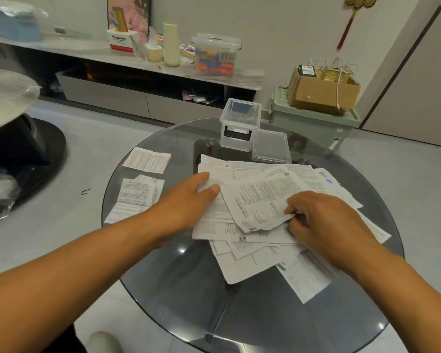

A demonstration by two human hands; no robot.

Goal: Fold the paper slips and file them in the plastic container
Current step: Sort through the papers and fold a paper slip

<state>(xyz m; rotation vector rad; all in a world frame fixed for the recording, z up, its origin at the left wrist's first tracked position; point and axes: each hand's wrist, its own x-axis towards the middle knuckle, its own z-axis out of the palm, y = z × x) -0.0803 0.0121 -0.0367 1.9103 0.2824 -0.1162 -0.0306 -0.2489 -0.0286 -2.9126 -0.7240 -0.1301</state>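
Evidently early: two folded white paper stacks (140, 179) lie left, clear plastic container (239, 123) empty, left hand (186, 202) flat on, right hand (323, 220) pinching, unfolded white slips (260, 200).

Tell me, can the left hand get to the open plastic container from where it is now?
Probably yes. The left hand rests on the paper pile, and the container stands open just beyond it, with only flat papers between.

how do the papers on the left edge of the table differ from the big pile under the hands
The left papers are folded into small neat packets; the big pile lies unfolded, loose and overlapping. The left papers sit untouched, while the left hand rests on the pile and the right hand pinches one of its sheets. Both are white printed slips on the glass table.
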